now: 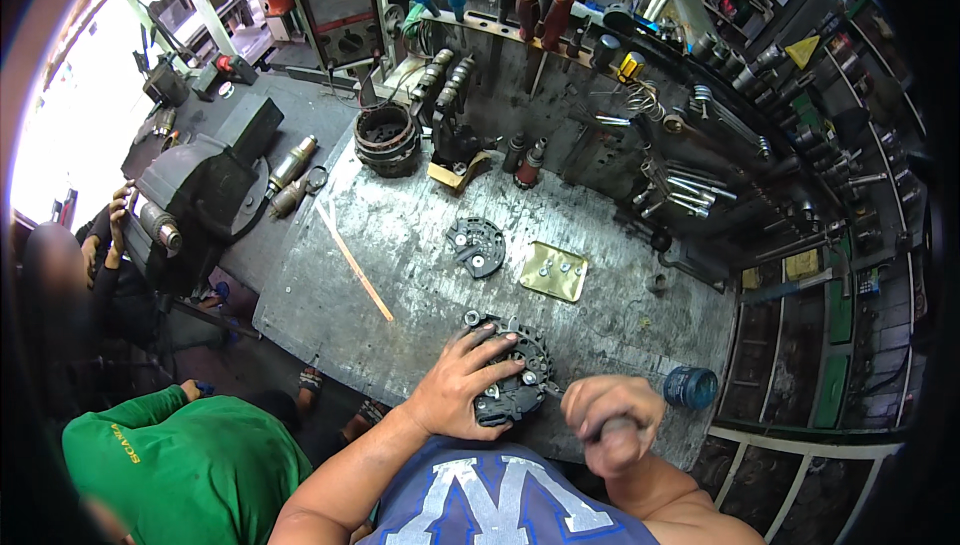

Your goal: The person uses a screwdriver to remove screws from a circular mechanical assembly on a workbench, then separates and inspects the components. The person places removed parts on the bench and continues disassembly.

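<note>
My left hand lies spread over a round, dark alternator housing near the bench's front edge, with its fingers across the top. To the right of the housing my right hand is closed in a fist. A thin metal shaft seems to run from this fist toward the housing's right side; its handle is hidden in the fingers. Behind the housing lies a round black cover with openings. Beside that cover is a shallow yellowish metal tray holding several small fasteners.
A blue jar stands at the bench's right edge. A thin orange strip lies left, and a stator ring sits at the back. Screwdrivers and wrenches line the rack. A person in green is close at left; another is beyond.
</note>
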The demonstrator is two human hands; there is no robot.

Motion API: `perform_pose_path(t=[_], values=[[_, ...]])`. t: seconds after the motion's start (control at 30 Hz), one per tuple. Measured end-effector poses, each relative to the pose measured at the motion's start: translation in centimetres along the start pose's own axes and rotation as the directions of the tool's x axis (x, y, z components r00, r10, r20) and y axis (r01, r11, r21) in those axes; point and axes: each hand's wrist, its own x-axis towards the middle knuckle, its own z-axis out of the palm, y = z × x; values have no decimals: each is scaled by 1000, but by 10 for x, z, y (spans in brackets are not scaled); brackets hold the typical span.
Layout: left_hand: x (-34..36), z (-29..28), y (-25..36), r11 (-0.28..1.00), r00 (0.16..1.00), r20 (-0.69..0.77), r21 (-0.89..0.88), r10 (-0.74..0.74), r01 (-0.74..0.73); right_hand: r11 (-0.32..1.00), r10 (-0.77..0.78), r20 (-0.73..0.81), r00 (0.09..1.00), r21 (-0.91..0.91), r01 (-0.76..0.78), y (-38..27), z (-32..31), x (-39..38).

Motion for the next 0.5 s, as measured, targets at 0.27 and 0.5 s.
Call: perform_pose_path(t=[0.27,0.5], values=[[6,-8,-15,996,994,104,-84,23,-14,940,49,587,808,247,-236,9,-30,25],[7,-11,-14,998,991,135,-68,23,-14,986,103,10,995,-134,-101,-9,6,19]])
